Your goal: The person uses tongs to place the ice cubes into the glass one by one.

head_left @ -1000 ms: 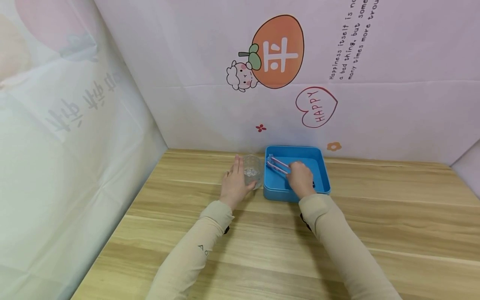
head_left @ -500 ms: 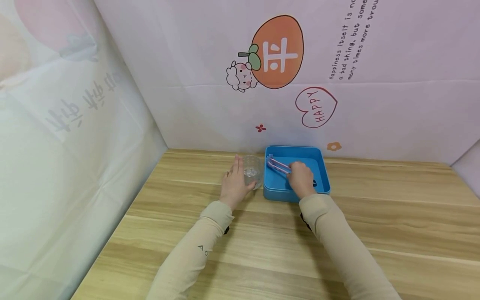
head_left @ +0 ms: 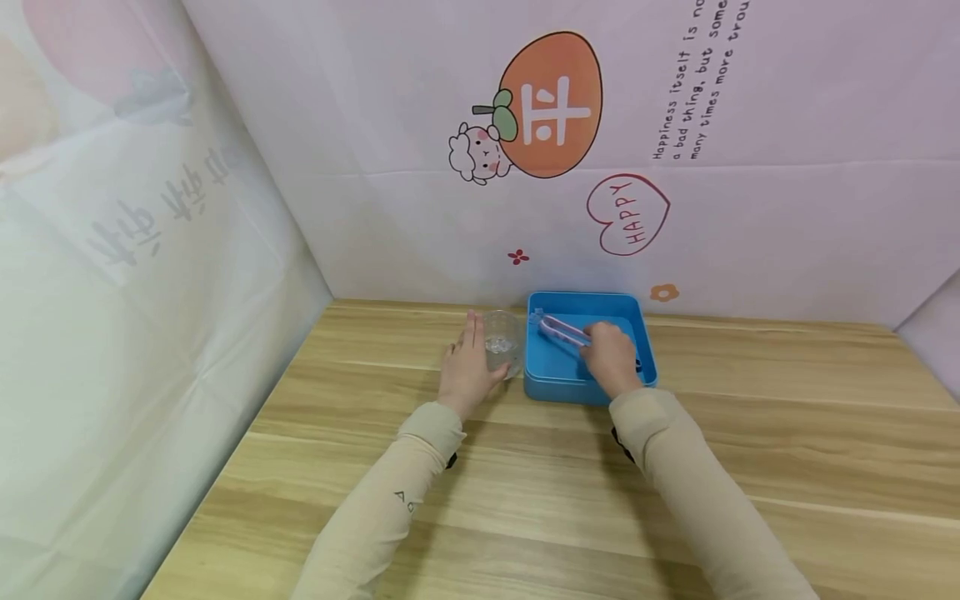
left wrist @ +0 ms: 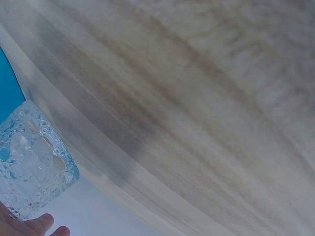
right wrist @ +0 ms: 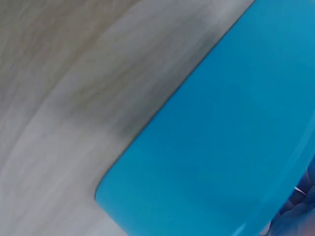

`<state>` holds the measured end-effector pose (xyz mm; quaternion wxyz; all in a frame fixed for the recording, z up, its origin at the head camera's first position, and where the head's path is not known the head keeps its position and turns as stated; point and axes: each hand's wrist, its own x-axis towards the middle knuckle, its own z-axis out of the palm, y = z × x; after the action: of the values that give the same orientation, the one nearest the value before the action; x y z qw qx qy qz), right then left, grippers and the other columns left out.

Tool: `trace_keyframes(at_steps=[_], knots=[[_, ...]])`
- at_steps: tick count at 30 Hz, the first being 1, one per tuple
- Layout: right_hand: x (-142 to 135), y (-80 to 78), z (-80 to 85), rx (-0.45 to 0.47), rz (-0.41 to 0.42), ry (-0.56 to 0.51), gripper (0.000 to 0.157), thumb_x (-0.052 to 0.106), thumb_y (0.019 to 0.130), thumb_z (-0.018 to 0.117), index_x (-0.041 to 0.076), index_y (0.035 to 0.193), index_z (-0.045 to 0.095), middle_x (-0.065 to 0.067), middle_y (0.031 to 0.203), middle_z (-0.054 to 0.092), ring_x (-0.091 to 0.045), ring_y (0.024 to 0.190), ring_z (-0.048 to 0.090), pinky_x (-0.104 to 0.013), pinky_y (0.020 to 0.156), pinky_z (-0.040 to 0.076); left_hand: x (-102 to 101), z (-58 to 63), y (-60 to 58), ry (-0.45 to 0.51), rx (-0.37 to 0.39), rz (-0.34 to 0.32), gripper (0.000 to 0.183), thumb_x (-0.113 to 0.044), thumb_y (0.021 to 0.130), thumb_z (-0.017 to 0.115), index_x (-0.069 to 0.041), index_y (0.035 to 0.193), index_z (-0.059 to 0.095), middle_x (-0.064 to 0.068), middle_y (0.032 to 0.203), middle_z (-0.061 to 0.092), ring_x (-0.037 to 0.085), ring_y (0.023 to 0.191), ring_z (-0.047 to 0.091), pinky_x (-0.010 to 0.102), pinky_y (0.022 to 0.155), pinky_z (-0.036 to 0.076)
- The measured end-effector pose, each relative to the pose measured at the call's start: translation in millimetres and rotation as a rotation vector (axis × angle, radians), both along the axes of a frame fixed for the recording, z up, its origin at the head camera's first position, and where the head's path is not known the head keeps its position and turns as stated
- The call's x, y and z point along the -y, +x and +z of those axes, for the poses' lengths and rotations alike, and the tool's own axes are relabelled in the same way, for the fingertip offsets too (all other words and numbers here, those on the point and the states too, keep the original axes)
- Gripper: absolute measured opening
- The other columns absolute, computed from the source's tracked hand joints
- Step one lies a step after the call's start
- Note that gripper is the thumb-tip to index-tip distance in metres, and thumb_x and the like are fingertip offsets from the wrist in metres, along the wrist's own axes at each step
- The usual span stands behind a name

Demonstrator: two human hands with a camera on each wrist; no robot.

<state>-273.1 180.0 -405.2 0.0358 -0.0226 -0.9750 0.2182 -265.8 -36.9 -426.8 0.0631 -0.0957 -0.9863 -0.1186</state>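
Observation:
In the head view my left hand (head_left: 465, 371) holds a clear drinking glass (head_left: 501, 342), fingers along its left side and thumb at its near side. The left wrist view shows the faceted glass (left wrist: 34, 162) with clear ice-like pieces inside, and fingertips (left wrist: 42, 223) below it. My right hand (head_left: 609, 358) grips pink-and-clear tongs (head_left: 564, 332) over the blue box (head_left: 570, 390). Their far end lies by the box's upper left corner, at a small clear piece (head_left: 537, 316). Whether the tips pinch this piece is too small to tell. A small dark part shows right of the hand.
The blue box stands right of the glass, close to the patterned white backdrop (head_left: 420, 242). Its side wall (right wrist: 211, 132) fills much of the right wrist view. Both stand on a wood-grain table (head_left: 525, 500). Another white sheet (head_left: 150, 333) hangs at the left.
The tongs' arms have come closer together. My right hand has shifted slightly right with the tongs. The left hand stays on the glass.

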Motion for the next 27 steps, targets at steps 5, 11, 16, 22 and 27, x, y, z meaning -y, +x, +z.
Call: trace_keyframes(at_steps=[5, 11, 16, 22, 27], knots=[[-6, 6.3, 7.9, -0.038, 0.041, -0.006, 0.035, 0.010, 0.090, 0.060, -0.006, 0.121, 0.060, -0.027, 0.120, 0.062, -0.041, 0.101, 0.062, -0.050, 0.082, 0.054, 0, 1.9, 2.6, -0.009, -0.020, -0.004, 0.092, -0.048, 0.088, 0.060, -0.002, 0.152, 0.011, 0.010, 0.161, 0.011, 0.028, 0.134, 0.045, 0.042, 0.111, 0.037], [-12, 13.6, 16.7, -0.086, 0.069, 0.001, 0.033, 0.009, 0.089, 0.062, -0.005, 0.119, 0.063, -0.027, 0.115, 0.064, -0.040, 0.098, 0.063, -0.050, 0.080, 0.054, -1, 1.8, 0.7, 0.005, 0.012, -0.003, 0.093, -0.048, 0.088, 0.061, -0.003, 0.152, 0.011, 0.011, 0.161, 0.010, 0.028, 0.137, 0.041, 0.043, 0.113, 0.034], [-15, 18.3, 22.2, -0.162, 0.086, 0.008, 0.032, 0.008, 0.087, 0.065, -0.006, 0.115, 0.065, -0.027, 0.105, 0.066, -0.038, 0.090, 0.064, -0.048, 0.075, 0.055, -1, 1.4, 0.2, -0.010, 0.007, -0.005, 0.093, -0.050, 0.087, 0.060, -0.003, 0.152, 0.012, 0.011, 0.161, 0.011, 0.027, 0.136, 0.041, 0.043, 0.112, 0.036], [-15, 23.3, 31.5, -0.204, 0.128, -0.022, 0.031, 0.007, 0.086, 0.066, -0.006, 0.114, 0.065, -0.026, 0.100, 0.066, -0.035, 0.086, 0.062, -0.045, 0.073, 0.054, -1, 1.6, -0.4, -0.027, 0.009, 0.000, 0.093, -0.052, 0.088, 0.058, -0.003, 0.152, 0.011, 0.010, 0.161, 0.011, 0.027, 0.137, 0.041, 0.043, 0.112, 0.036], [-12, 29.4, 40.8, -0.205, 0.161, -0.038, 0.031, 0.009, 0.087, 0.065, -0.004, 0.115, 0.065, -0.024, 0.102, 0.066, -0.033, 0.087, 0.062, -0.043, 0.072, 0.054, -2, 1.4, -0.7, -0.030, 0.010, -0.001, 0.093, -0.052, 0.087, 0.058, -0.003, 0.152, 0.012, 0.011, 0.161, 0.011, 0.027, 0.137, 0.040, 0.043, 0.112, 0.036]])
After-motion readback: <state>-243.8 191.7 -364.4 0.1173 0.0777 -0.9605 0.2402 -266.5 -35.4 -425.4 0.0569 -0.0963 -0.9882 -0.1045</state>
